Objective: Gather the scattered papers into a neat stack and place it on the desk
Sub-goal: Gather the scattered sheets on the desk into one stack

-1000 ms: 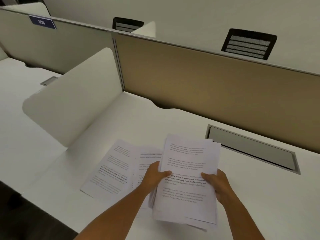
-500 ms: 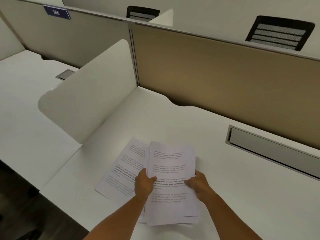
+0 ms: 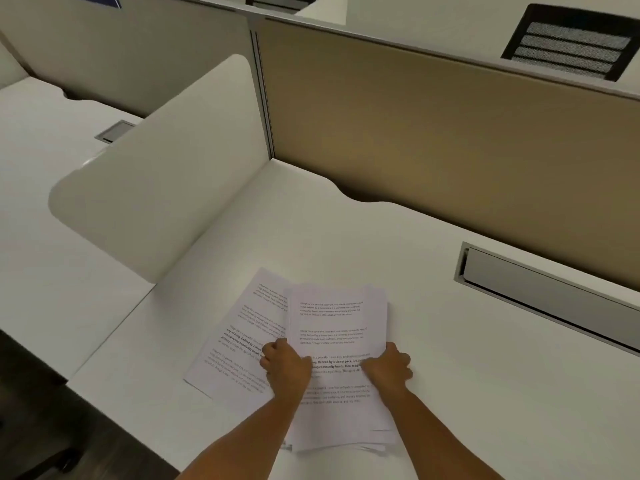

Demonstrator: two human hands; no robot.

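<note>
A stack of printed white papers (image 3: 337,317) lies low over the white desk (image 3: 485,393), near its front edge. My left hand (image 3: 285,367) grips the stack's left edge and my right hand (image 3: 389,365) grips its right edge, thumbs on the top sheet. The stack's edges are slightly uneven at the bottom. A loose printed sheet (image 3: 242,341) lies flat on the desk to the left, partly tucked under the stack and my left hand.
A white rounded side divider (image 3: 166,174) stands left of the papers. A tan partition (image 3: 450,143) runs along the back. A grey cable hatch (image 3: 547,296) is set in the desk at the right. The desk's front edge drops to dark floor (image 3: 52,427).
Both hands have brought the stack down and leftward toward the desk, over the loose sheets. Only one loose sheet still shows at the left. The camera has moved closer.
</note>
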